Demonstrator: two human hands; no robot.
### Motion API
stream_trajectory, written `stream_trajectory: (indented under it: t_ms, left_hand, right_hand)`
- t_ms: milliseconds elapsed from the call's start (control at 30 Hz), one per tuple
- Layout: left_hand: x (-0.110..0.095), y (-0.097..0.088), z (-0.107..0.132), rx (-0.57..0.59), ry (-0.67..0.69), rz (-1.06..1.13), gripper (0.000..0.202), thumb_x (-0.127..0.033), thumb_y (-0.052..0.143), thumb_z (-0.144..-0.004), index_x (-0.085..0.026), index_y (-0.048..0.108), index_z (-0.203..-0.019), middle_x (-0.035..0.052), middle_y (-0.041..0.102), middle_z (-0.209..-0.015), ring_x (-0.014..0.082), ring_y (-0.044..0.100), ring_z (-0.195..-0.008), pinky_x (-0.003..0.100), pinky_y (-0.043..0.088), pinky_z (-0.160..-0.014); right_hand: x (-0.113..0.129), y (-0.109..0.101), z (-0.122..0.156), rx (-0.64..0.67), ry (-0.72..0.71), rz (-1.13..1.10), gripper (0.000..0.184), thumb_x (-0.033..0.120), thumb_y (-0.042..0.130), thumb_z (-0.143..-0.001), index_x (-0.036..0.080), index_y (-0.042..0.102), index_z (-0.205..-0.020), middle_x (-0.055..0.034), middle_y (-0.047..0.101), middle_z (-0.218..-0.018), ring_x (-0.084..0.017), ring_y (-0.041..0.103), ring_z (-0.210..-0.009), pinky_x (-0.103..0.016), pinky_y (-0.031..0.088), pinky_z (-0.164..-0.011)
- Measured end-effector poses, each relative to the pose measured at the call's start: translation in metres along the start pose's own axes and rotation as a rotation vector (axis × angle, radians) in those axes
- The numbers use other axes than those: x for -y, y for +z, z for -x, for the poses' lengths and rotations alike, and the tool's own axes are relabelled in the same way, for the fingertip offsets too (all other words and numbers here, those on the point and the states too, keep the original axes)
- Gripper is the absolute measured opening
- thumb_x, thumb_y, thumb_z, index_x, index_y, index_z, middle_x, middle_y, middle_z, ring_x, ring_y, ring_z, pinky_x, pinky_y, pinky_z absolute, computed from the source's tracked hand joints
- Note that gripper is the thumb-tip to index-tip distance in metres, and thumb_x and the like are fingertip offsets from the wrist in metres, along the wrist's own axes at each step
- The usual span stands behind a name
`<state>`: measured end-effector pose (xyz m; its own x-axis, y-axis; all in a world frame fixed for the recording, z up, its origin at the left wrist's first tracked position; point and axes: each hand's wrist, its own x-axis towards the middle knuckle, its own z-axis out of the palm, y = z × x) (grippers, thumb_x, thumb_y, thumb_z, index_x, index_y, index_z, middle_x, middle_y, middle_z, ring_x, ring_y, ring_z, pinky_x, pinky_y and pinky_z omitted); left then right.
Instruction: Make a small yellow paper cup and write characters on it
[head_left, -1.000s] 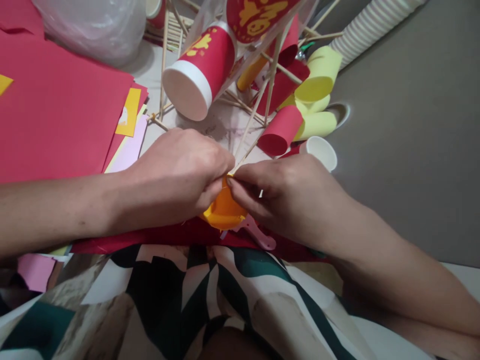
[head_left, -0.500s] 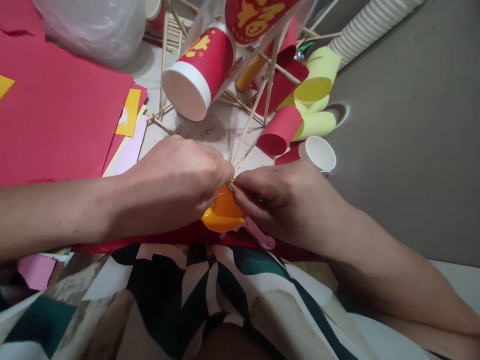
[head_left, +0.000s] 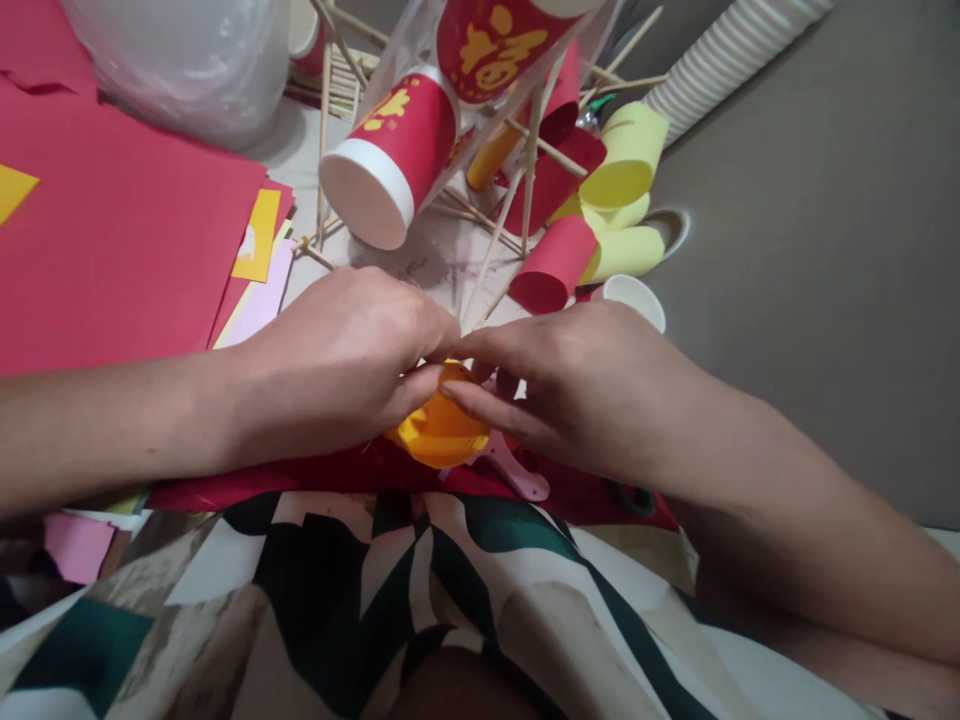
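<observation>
Thin wooden sticks point(head_left: 493, 248) run down to the spot where my two hands meet. My left hand point(head_left: 352, 365) is closed at their near ends, its fingertips mostly hidden behind the hand. Facing it, my right hand point(head_left: 570, 385) has bent fingers, with index finger and thumb reaching to the same spot; whatever lies between them is too small to make out. Just beneath the fingertips is a shiny orange, rounded object point(head_left: 442, 435), partly covered by the thumbs. A pink handle-like piece point(head_left: 517, 470) lies beside it, under my right hand.
Red paper cups point(head_left: 409, 125) in clear plastic hang among the stick frame. Red point(head_left: 553, 265) and yellow paper tubes point(head_left: 626, 155) and a white-rimmed cup point(head_left: 636, 300) lie to the right by a grey wall point(head_left: 810, 300). Red paper sheets point(head_left: 127, 230) and a plastic bag point(head_left: 187, 60) occupy the left.
My right fingers have spread somewhat, the thumb now lower over the orange object. My left thumb has come into view. The view has shifted slightly.
</observation>
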<state>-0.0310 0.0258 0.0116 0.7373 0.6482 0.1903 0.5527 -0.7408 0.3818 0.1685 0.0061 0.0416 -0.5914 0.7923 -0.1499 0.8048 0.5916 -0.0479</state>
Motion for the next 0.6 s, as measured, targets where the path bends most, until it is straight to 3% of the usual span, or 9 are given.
stream_trajectory:
  t_ms: [133,267,500,600]
  left_hand:
    - [-0.0004,-0.0032,0.0007,-0.01,-0.083,0.016,0.016,-0.029,0.058,-0.085,-0.02,0.07,-0.079,0.0,0.069,-0.071,0.0149,0.063,-0.063,0.028,0.037,-0.058]
    - [0.0014,-0.0036,0.002,-0.026,-0.132,-0.01,0.014,-0.032,0.063,-0.082,-0.02,0.069,-0.087,-0.0021,0.064,-0.064,0.0134,0.056,-0.054,0.027,0.033,-0.055]
    - [-0.0005,-0.0023,0.0014,0.006,-0.133,0.007,0.016,-0.022,0.057,-0.082,-0.021,0.058,-0.067,-0.002,0.057,-0.055,0.0136,0.052,-0.051,0.029,0.029,-0.055]
    - [-0.0018,-0.0029,0.0011,0.028,-0.127,-0.014,0.016,-0.02,0.055,-0.082,-0.021,0.058,-0.066,-0.0009,0.058,-0.055,0.0143,0.051,-0.053,0.03,0.031,-0.057]
  right_hand:
    - [0.0071,-0.0019,-0.0077,0.087,0.027,0.105,0.033,0.029,0.05,-0.094,0.019,0.067,-0.068,-0.0038,0.056,-0.056,-0.014,0.041,-0.05,-0.031,0.022,-0.054]
    - [0.0101,-0.0016,-0.0087,0.139,0.094,0.089,0.034,0.029,0.047,-0.095,0.018,0.068,-0.07,-0.0034,0.056,-0.056,-0.012,0.037,-0.05,-0.03,0.022,-0.055]
    - [0.0055,0.0001,-0.0059,0.062,0.018,0.128,0.037,0.038,0.045,-0.097,0.018,0.072,-0.082,-0.0071,0.068,-0.065,-0.016,0.05,-0.053,-0.031,0.022,-0.053]
    - [0.007,-0.0012,-0.0083,0.072,-0.01,0.15,0.033,0.03,0.046,-0.095,0.019,0.072,-0.079,-0.0077,0.069,-0.065,-0.016,0.051,-0.054,-0.032,0.023,-0.053]
